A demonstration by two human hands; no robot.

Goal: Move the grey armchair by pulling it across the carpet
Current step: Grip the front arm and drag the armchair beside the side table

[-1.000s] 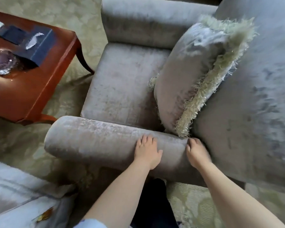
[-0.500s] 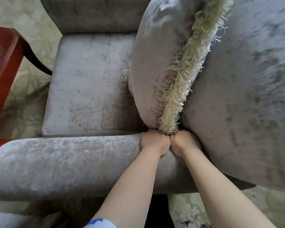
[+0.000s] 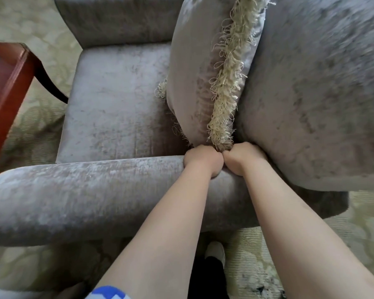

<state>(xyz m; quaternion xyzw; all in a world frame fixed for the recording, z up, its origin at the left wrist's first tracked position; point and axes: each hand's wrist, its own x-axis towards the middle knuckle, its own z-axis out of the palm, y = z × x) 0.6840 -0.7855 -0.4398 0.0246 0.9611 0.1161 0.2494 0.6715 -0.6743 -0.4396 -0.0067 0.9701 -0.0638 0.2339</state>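
My left hand [image 3: 203, 161] and right hand [image 3: 243, 160], knuckles touching, clamped their curled fingers over the near armrest [image 3: 73, 197] of the grey armchair [image 3: 117, 104], which stood on the carpet [image 3: 365, 214] beside a red-brown table [image 3: 4, 87].

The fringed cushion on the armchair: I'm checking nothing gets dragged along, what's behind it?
Only the armchair backrest shows behind the fringed cushion, which leans on it. The gap between them is hidden.

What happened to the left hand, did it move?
Yes. The left hand slid along the armrest toward the backrest, and now grips beside the right hand.
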